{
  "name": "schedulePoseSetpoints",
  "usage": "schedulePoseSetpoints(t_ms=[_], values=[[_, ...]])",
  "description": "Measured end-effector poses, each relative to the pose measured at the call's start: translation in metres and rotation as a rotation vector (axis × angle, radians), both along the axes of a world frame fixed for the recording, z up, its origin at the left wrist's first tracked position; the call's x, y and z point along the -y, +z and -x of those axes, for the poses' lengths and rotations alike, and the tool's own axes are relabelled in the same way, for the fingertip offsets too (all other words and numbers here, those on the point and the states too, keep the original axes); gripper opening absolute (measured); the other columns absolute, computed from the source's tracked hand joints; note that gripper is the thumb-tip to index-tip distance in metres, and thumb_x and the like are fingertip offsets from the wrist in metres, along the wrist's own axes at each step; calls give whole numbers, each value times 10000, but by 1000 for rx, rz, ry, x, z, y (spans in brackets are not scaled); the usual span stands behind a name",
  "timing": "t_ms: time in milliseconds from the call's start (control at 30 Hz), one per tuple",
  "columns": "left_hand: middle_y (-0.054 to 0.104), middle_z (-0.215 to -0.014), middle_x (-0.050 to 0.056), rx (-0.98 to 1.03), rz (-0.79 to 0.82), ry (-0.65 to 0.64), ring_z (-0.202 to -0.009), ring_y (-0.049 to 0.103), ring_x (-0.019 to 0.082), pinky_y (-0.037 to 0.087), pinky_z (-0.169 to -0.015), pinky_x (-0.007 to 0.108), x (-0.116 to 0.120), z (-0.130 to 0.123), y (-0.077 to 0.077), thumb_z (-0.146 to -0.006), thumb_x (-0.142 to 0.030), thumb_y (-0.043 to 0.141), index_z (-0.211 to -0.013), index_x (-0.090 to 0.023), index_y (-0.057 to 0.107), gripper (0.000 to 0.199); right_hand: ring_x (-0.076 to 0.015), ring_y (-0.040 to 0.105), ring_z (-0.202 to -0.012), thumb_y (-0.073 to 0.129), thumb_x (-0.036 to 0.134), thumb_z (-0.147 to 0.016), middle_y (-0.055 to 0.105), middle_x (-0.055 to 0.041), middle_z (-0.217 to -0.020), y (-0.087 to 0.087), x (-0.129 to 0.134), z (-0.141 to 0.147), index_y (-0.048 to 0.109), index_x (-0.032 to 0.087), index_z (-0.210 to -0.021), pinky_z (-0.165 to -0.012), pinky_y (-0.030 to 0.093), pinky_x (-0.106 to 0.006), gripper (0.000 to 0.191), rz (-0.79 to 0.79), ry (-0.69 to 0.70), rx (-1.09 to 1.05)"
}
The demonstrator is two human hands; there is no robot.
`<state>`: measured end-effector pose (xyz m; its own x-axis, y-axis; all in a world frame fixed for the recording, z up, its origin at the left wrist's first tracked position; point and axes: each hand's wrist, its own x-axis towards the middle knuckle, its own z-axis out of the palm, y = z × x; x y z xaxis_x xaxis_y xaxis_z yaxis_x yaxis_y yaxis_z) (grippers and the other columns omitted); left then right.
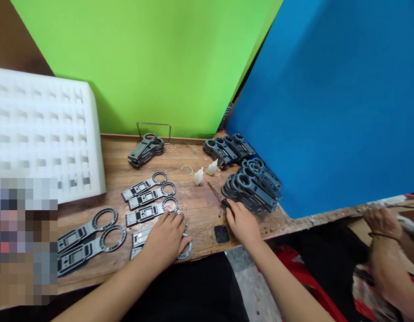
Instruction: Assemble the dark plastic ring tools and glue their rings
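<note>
My left hand (168,237) lies over flat grey plastic parts with ring ends (136,238) near the table's front edge. Its fingers are stretched out and the thumb is apart, covering much of these parts. My right hand (242,223) is closed around the black handle of a thin-shafted tool like a screwdriver (217,193). The tool's tip points up and left, close to the tabletop. Just left of that hand lies a small black square pad (221,234). Similar grey ring-ended parts (149,197) lie in a row beyond my left hand.
Stacked dark ring-ended parts (250,183) stand at right by a blue panel (327,112). Two small white bottles (198,177) and a green C-shaped ring (187,168) lie mid-table. A white foam tray (93,147) stands left. Another person's hand (384,223) is at far right.
</note>
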<state>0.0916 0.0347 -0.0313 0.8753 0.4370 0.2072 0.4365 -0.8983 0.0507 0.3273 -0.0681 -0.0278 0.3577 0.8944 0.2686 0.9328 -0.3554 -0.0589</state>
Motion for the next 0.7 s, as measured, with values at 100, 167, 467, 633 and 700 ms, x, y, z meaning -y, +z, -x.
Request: schedulePoseSetpoints(t_ms=[100,167,467,633,700], values=[[627,-1166,124,-27,11,19,-1070,547,282,326,-998,462,2,-1,2,-868,-426,455,-1212,-123,547,468,-216,626,-872,389,243,-909,616,-101,-1041,2,-19,10,534,174,-1211,-759,477,-312,342,-28,-44,-64],[623,-1180,126,-34,22,31,-1075,549,288,343,-979,478,3,-1,3,-860,-424,470,-1221,-127,539,472,-218,633,-845,387,235,-905,603,-120,-1050,2,-34,17,538,161,-1208,-739,482,-315,346,-25,-62,-87],[573,-1292,104,44,74,67,-1174,502,280,318,-1008,495,8,5,-8,-869,-445,447,-1271,-166,497,492,-213,592,-997,389,266,-908,658,-91,-1037,17,-14,-6,634,177,-1038,-900,438,-338,291,-172,18,-261],[559,-1310,71,140,60,68,-1179,501,266,327,-1022,482,5,15,-9,-868,-444,456,-1255,-223,506,449,-185,607,-909,442,300,-888,665,-49,-947,6,32,-20,660,205,-911,-823,459,-300,238,-54,56,-311],[561,-1301,68,186,48,74,-1173,506,263,347,-1012,482,-1,25,-8,-872,-439,452,-1230,-241,524,416,-197,593,-898,466,299,-883,649,-59,-925,-6,39,-13,668,202,-879,-815,454,-312,224,-1,84,-233]])
